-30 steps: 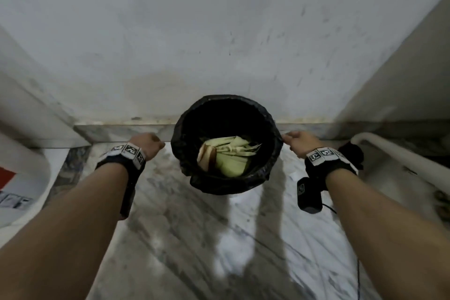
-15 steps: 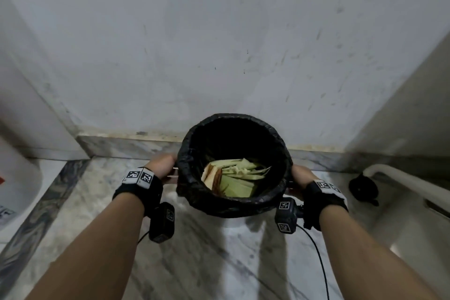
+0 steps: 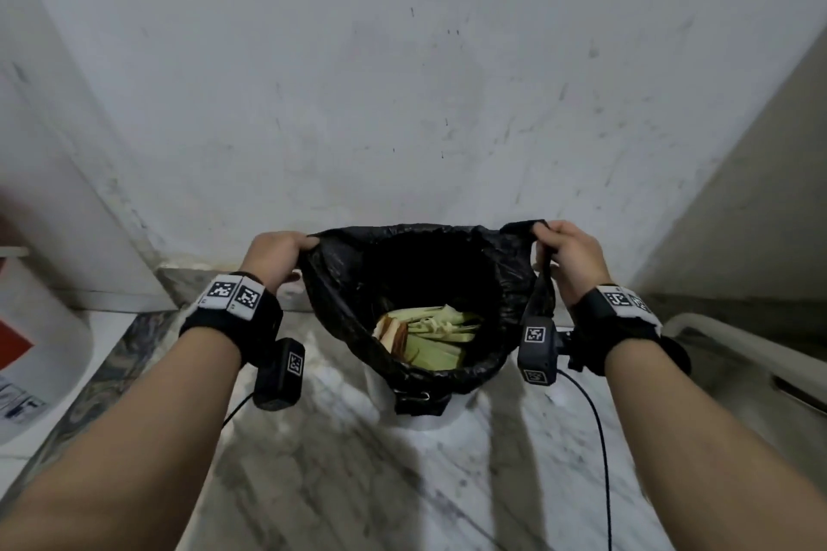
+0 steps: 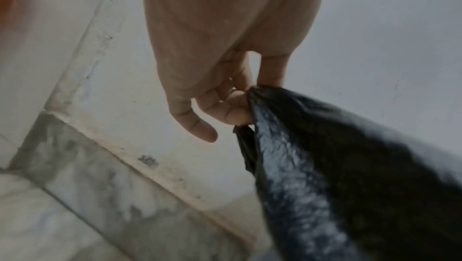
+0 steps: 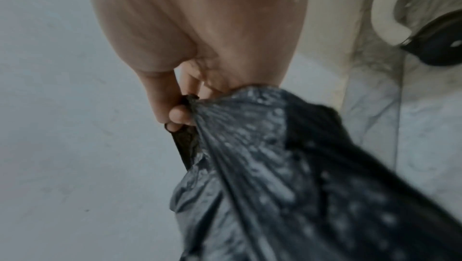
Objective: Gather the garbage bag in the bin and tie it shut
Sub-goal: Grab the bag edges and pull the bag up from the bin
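A black garbage bag [image 3: 344, 304] hangs stretched open between my two hands, above a white bin [image 3: 420, 414] on the marble floor. Green leaves and a brownish scrap [image 3: 425, 338] lie in its bottom. My left hand [image 3: 279, 257] pinches the bag's left rim; the left wrist view shows the fingers [image 4: 232, 111] curled on the black plastic [image 4: 337, 166]. My right hand [image 3: 566, 257] grips the right rim, with a loop of plastic hanging below it. In the right wrist view its fingers [image 5: 175, 111] bunch the bag [image 5: 275, 166].
A stained white wall [image 3: 402, 81] stands just behind the bin, with a marble skirting at its foot. A white container with a red label [image 3: 31, 344] sits at the left. A white pipe [image 3: 734, 340] and a dark round object lie at the right.
Both hands took hold of the bag's rim at the bin's sides and lifted it. The bag's edge has come off the bin and now stretches up between the hands.
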The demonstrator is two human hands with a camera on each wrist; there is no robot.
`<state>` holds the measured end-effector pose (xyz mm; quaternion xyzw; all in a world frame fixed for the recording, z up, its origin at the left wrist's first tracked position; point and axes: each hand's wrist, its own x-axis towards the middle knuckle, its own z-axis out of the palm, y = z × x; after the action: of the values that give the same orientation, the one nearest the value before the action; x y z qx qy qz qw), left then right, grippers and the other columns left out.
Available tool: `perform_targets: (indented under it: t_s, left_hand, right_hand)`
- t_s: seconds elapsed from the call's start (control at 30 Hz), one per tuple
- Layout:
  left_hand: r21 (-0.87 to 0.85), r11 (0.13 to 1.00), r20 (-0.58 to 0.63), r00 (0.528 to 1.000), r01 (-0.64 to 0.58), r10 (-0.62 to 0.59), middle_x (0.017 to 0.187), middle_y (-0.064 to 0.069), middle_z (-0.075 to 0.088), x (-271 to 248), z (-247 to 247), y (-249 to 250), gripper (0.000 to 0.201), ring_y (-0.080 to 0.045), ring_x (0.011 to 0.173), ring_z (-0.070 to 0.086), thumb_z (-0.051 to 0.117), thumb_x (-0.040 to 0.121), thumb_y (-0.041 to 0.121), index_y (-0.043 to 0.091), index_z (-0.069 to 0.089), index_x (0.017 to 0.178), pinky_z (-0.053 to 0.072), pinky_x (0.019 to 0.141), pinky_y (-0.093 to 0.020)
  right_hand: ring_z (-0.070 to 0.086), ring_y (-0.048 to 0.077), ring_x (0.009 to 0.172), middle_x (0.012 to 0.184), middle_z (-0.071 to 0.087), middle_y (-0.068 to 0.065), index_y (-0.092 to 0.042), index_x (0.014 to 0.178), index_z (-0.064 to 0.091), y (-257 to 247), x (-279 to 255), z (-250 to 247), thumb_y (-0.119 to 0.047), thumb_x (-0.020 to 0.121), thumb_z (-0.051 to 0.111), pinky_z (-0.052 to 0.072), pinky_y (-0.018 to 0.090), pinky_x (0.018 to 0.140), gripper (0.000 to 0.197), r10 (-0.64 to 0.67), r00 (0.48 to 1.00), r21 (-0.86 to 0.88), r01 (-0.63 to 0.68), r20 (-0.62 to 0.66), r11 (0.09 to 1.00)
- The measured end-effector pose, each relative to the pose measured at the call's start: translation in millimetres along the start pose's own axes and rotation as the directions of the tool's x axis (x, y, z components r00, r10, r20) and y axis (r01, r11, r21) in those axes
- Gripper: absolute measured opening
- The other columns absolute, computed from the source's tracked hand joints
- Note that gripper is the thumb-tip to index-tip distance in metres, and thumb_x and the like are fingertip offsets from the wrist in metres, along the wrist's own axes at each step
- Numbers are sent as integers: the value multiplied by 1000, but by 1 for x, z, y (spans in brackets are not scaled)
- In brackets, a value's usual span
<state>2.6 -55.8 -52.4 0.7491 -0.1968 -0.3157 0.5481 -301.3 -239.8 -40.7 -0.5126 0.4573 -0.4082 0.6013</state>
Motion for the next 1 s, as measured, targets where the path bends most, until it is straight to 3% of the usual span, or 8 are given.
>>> perform_targets:
  t_s: [0.13, 0.23, 0.33, 0.4, 0.5, 0.67, 0.8, 1.0]
  left_hand:
    - [-220, 952, 160, 970, 214, -181, 74, -2, 56, -12, 10, 0, 12, -19, 67, 53, 52, 87, 18, 16, 61, 80, 45, 60, -28]
    - [-205, 902, 285, 905, 381, -317, 68, -3, 56, -14, 5, -1, 24, -20, 58, 56, 43, 94, 27, 13, 58, 82, 51, 54, -27]
    - [-239, 876, 335, 883, 418, -330, 60, -4, 50, -3, -8, -6, 38, -19, 45, 46, 43, 95, 43, 12, 54, 75, 37, 51, -27]
    - [-245, 887, 337, 892, 391, -300, 61, -3, 47, -1, -8, -5, 32, -16, 44, 40, 47, 95, 36, 11, 59, 78, 31, 49, -27]
    - [-309, 915, 293, 941, 259, -168, 56, 0, 57, 0, 5, 5, 20, -12, 43, 50, 52, 94, 17, 6, 67, 85, 39, 41, -23]
    - [-374, 927, 110, 994, 19, 24, 56, 3, 64, 3, 17, 24, 12, -7, 45, 38, 63, 82, 3, 0, 71, 91, 28, 36, -17]
    - [-373, 928, 84, 996, -7, 41, 61, 2, 65, 0, 10, 15, 20, -10, 52, 36, 60, 79, -6, -1, 71, 96, 27, 36, -17]
    - [-309, 951, -46, 999, -16, 2, 71, -4, 49, 6, -23, 5, 41, -8, 42, 35, 59, 76, -9, 10, 66, 112, 21, 34, -16]
  right_hand:
    - [61, 17, 70, 80, 66, 1, -18, 74, 53, -3, 0, 12, -15, 92, 55, 46, 24, 57, 19, 78, 993, 114, -89, 91, 989]
    - [55, 18, 58, 66, 64, 0, -15, 75, 50, 1, 1, 11, -11, 95, 50, 45, 19, 46, 20, 102, 994, 158, -109, 48, 981]
    - [53, 18, 58, 74, 62, 4, -15, 75, 52, 0, 4, 5, -13, 94, 52, 41, 26, 52, 19, 102, 994, 146, -108, 45, 983]
    - [55, 18, 62, 80, 62, 2, -18, 76, 54, -1, 4, 3, -16, 93, 53, 40, 27, 54, 17, 89, 992, 106, -99, 94, 990]
    - [61, 21, 77, 90, 65, 2, -20, 76, 55, -3, 0, 9, -17, 93, 55, 43, 29, 58, 17, 32, 977, 87, -51, 213, 995]
    - [62, 22, 82, 96, 66, 4, -20, 74, 54, -8, -5, 14, -17, 93, 56, 47, 31, 62, 20, -51, 961, 144, 12, 272, 990]
    - [60, 21, 76, 89, 65, 2, -22, 75, 52, -3, -1, 3, -19, 93, 56, 45, 34, 64, 19, -18, 981, 109, -3, 192, 994]
    - [52, 18, 58, 75, 58, 0, -22, 76, 50, -8, 2, -17, -18, 95, 51, 39, 22, 47, 19, 14, 993, 97, -2, -118, 995]
